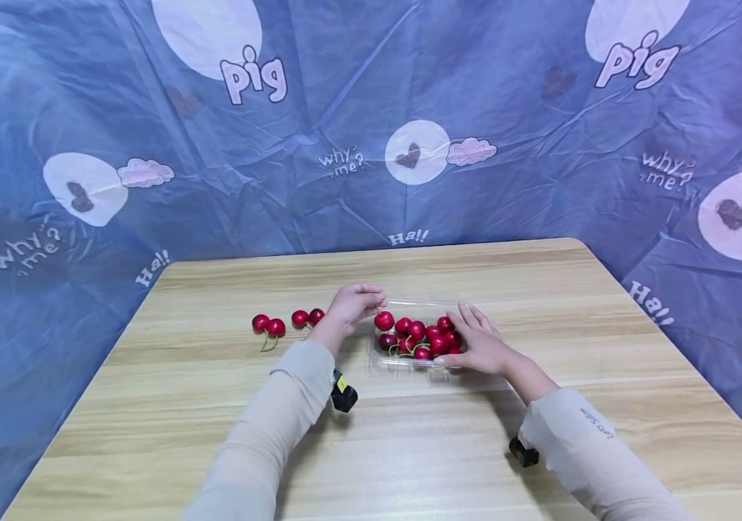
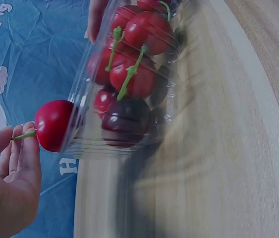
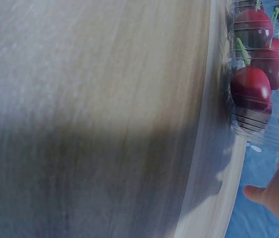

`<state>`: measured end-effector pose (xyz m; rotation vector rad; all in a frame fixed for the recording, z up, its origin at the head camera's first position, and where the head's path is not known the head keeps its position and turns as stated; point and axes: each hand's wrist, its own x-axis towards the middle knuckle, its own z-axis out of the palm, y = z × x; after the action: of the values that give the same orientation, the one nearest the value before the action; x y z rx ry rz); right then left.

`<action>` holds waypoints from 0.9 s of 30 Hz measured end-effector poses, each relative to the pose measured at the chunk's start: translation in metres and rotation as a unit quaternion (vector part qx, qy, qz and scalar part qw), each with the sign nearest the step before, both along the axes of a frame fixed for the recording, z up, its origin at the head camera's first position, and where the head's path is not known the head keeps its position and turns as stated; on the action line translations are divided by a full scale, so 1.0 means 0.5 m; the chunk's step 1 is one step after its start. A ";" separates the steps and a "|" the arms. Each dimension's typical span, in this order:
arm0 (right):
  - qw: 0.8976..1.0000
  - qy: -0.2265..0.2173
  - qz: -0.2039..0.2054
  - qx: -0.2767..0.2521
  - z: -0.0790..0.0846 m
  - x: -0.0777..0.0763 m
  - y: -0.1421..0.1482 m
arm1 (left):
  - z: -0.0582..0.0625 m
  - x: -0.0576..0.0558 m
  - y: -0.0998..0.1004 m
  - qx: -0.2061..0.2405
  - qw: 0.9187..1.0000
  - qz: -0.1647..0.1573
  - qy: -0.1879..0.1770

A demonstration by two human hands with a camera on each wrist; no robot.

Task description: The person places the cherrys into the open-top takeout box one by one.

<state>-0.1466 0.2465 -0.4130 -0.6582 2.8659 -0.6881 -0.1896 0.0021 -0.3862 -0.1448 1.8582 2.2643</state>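
Note:
My left hand [image 1: 351,304] pinches the green stem [image 2: 24,135] of a red cherry [image 2: 54,125] between thumb and fingertips. In the head view this cherry hangs at the left end of a clear plastic box [image 1: 380,359], up by its rim. Inside the box lie several red cherries [image 1: 416,331] and a darker one [image 2: 126,121], some with green stems. At the box's right end rests my right hand [image 1: 480,347], its fingers extended over the far corner and its thumb along the near side. The right wrist view catches only part of that hand, beside the box end.
Left of the box, a pair of cherries [image 1: 268,326] lies on the wood-grain table [image 1: 169,405]. Another pair [image 1: 308,318] sits closer, partly behind my left forearm. A blue printed cloth [image 1: 319,195] hangs behind the table's far edge.

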 end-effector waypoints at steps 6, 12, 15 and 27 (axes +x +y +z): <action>1.000 0.005 0.003 -0.003 -0.004 0.001 -0.001 | -0.009 -0.002 0.010 -0.015 1.000 -0.006 0.012; 1.000 0.006 0.003 -0.002 -0.005 0.003 -0.001 | -0.017 -0.004 0.017 -0.037 0.999 -0.003 0.021; 1.000 0.007 0.002 0.001 -0.007 0.002 -0.002 | -0.015 0.001 0.019 -0.044 0.999 -0.005 0.031; 0.999 0.020 0.011 -0.027 0.000 0.005 -0.002 | -0.036 -0.013 0.016 -0.044 0.998 -0.038 0.027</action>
<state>-0.1439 0.2455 -0.4130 -0.7184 2.8799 -0.7613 -0.1963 0.0099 -0.4044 -0.0271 1.9564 2.1582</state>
